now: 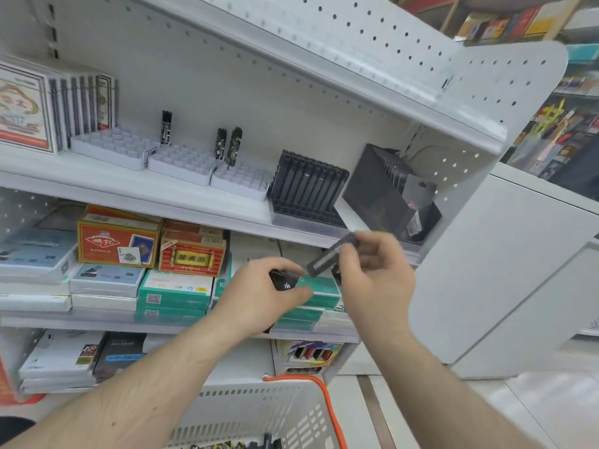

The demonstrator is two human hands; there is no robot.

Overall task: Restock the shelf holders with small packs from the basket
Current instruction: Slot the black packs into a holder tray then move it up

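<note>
Far left on the upper shelf (227,202), three white holders (111,150) sit side by side, mostly bare slots, a few dark packs standing in them. Next along, a black rack (306,186), full. Below it, the left hand (262,293) curls round a small black pack (285,281). Just beside, the right hand (376,270) pinches a slim dark pack (330,254), tilted, in front of the shelf edge. Down low, the basket (259,413) with its orange handle.

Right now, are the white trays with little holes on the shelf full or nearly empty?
Nearly empty. The three white trays show rows of bare slots; only three dark packs stand upright in them, one at the left and two together farther right.
</note>
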